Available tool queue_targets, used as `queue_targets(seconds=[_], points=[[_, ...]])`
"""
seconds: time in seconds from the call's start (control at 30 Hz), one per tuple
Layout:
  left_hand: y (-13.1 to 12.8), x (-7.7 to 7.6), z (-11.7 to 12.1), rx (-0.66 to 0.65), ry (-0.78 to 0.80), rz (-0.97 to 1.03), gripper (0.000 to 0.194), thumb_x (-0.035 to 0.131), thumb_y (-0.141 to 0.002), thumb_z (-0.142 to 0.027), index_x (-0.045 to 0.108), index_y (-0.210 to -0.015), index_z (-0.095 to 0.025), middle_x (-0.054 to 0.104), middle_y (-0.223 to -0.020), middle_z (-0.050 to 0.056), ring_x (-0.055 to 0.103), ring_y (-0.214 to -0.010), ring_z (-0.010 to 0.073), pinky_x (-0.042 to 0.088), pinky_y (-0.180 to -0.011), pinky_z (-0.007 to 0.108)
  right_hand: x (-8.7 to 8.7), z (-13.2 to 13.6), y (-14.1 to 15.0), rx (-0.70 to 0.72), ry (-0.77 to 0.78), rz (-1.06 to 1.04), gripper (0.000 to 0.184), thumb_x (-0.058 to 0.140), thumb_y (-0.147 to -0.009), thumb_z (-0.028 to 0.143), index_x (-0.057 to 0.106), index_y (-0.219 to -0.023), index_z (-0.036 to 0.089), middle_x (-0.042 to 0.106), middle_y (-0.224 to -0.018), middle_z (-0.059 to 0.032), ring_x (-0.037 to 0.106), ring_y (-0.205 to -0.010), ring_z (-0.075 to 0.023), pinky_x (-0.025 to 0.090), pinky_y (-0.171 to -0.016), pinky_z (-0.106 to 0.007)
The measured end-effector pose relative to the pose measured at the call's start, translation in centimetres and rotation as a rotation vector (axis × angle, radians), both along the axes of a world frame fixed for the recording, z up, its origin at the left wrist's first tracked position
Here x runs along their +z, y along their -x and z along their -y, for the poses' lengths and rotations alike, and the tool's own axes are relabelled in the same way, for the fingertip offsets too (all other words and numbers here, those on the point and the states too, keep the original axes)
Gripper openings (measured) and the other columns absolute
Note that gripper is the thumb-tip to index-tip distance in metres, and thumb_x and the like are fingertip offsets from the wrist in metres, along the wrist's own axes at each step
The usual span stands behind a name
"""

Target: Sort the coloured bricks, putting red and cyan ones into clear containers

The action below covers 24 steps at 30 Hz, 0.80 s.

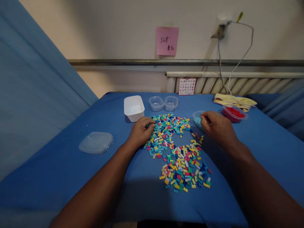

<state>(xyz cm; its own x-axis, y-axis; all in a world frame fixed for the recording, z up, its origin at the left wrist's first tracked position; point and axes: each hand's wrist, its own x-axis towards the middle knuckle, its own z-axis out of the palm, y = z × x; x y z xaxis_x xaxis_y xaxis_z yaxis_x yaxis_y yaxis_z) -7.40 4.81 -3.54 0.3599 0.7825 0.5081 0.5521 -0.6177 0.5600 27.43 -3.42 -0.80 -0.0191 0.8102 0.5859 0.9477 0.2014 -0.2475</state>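
A spread of small toy building bricks (182,161) in yellow, teal, pink, white and dark blue covers the middle of the blue cloth. My left hand (142,131) rests at the left edge of the spread, fingers curled and thumb close to the index finger among the bricks. Whatever lies between those fingertips is too small to make out. Over a transparent tub (197,117) of light blue bricks, my right hand (217,126) is closed in a pinch. Its fingertips hide anything they hold, and the hand covers the tub's right side.
A white tub (134,107) and two transparent tubs (156,104) stand at the back. Stacked transparent lids (96,142) lie at left. Right of my right hand are a tub of red bricks (234,113) and a yellow cloth (228,99). A radiator (261,83) lines the wall.
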Motion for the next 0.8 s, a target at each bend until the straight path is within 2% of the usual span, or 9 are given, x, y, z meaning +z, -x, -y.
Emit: queue_targets(seconds=[0.13,0.27,0.33,0.4,0.47,0.53,0.63,0.8], points=[[-0.7,-0.2,0.3,-0.039,0.029,0.045,0.016,0.065,-0.095,-0.028,0.080,-0.097,-0.022,0.078,-0.109,0.006,0.074,-0.107,0.0219,0.059,-0.103,0.040,-1.2,-0.6,-2.1,-0.072,0.035,0.074,0.029,0.053,-0.105,0.030,0.078,-0.115,0.017,0.081,-0.108,-0.0144,0.072,-0.097,-0.0311,0.051,-0.082,-0.040],[-1.1,0.0,0.8,-0.091,0.052,0.080,0.018,0.066,-0.095,-0.027,0.083,-0.099,-0.023,0.078,-0.111,0.007,0.075,-0.107,0.0224,0.059,-0.101,0.040,-1.3,-0.7,-1.7,-0.057,-0.005,0.110,0.034,0.051,-0.108,0.031,0.078,-0.122,0.017,0.080,-0.116,-0.0156,0.071,-0.104,-0.0322,0.053,-0.090,-0.042],[-1.2,0.1,0.9,-0.097,0.055,0.080,0.018,0.066,-0.095,-0.028,0.083,-0.099,-0.023,0.078,-0.111,0.007,0.075,-0.107,0.0230,0.060,-0.101,0.041,-1.3,-0.6,-0.6,0.013,-0.002,0.095,0.033,0.051,-0.109,0.030,0.079,-0.120,0.017,0.080,-0.117,-0.0153,0.071,-0.106,-0.0317,0.054,-0.095,-0.043],[-1.2,0.3,1.0,-0.096,0.058,0.075,0.017,0.067,-0.095,-0.027,0.083,-0.097,-0.023,0.078,-0.110,0.008,0.075,-0.107,0.0236,0.060,-0.101,0.042,-1.6,-0.4,0.8,0.144,0.079,0.087,0.032,0.051,-0.108,0.027,0.079,-0.121,0.018,0.081,-0.118,-0.0141,0.072,-0.108,-0.0303,0.055,-0.098,-0.042],[-1.2,0.4,1.1,-0.097,0.055,0.072,0.017,0.067,-0.096,-0.028,0.083,-0.097,-0.023,0.079,-0.111,0.008,0.075,-0.108,0.0238,0.060,-0.101,0.042,-2.3,-0.4,2.4,0.264,0.193,0.107,0.036,0.050,-0.107,0.019,0.076,-0.131,0.017,0.079,-0.127,-0.0143,0.072,-0.117,-0.0294,0.055,-0.105,-0.041],[-1.2,0.4,1.0,-0.102,0.047,0.067,0.017,0.067,-0.096,-0.028,0.083,-0.097,-0.023,0.079,-0.110,0.008,0.075,-0.108,0.0237,0.060,-0.101,0.042,-2.9,-0.3,3.6,0.302,0.273,0.135,0.049,0.049,-0.101,0.008,0.067,-0.147,0.014,0.072,-0.145,-0.0168,0.067,-0.133,-0.0298,0.051,-0.115,-0.042],[-1.2,0.2,0.9,-0.114,0.032,0.064,0.017,0.066,-0.096,-0.027,0.082,-0.097,-0.023,0.079,-0.110,0.008,0.075,-0.107,0.0233,0.060,-0.100,0.041,-3.3,-0.1,4.2,0.298,0.367,0.146,0.065,0.050,-0.093,0.001,0.057,-0.157,0.011,0.063,-0.157,-0.0187,0.061,-0.144,-0.0297,0.047,-0.121,-0.043],[-1.2,-0.2,0.8,-0.137,0.007,0.072,0.017,0.067,-0.096,-0.025,0.083,-0.100,-0.023,0.079,-0.109,0.007,0.075,-0.106,0.0229,0.060,-0.098,0.041,-2.2,0.9,3.7,0.205,0.402,0.083,0.064,0.048,-0.094,0.002,0.060,-0.156,0.011,0.069,-0.149,-0.0199,0.069,-0.135,-0.0339,0.054,-0.113,-0.046]])
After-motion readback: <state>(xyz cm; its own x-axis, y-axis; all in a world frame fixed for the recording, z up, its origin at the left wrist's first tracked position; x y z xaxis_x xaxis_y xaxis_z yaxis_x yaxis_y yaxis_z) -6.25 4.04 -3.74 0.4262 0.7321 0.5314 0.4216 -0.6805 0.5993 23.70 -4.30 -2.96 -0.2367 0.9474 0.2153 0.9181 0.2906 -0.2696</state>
